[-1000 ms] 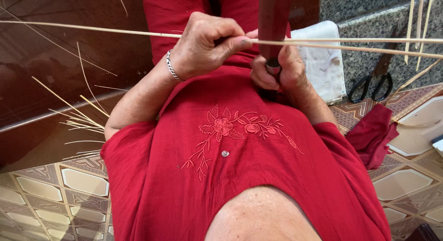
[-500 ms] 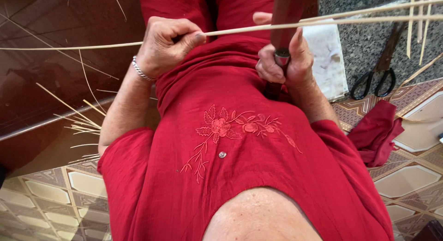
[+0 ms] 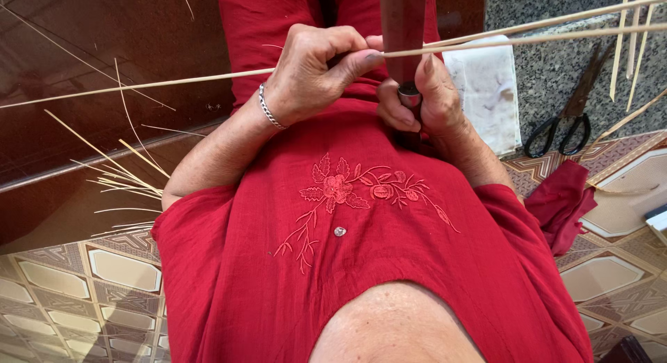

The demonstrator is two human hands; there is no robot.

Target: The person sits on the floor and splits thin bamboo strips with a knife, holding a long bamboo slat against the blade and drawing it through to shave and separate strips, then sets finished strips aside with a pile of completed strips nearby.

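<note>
My left hand (image 3: 316, 75), with a silver bracelet on the wrist, pinches a long thin bamboo strip (image 3: 174, 80) between thumb and forefinger, right beside a knife. The strip runs across the whole view and splits into two thinner strips (image 3: 556, 28) to the right of the blade. My right hand (image 3: 427, 102) grips the knife (image 3: 403, 22) by its metal-collared handle, holding the dark reddish blade upright against the strip. Both hands rest over my lap in a red embroidered garment (image 3: 347, 217).
Black scissors (image 3: 571, 120) lie on grey stone at the right, next to a white cloth (image 3: 486, 92). A red cloth (image 3: 559, 203) lies on the patterned tile floor. Thin bamboo slivers (image 3: 118, 175) are scattered at the left; more strips (image 3: 625, 43) lie at the top right.
My left hand slid left along the strip, then came back right, close to the knife. The strip's right end now tilts upward. My right hand stays on the knife.
</note>
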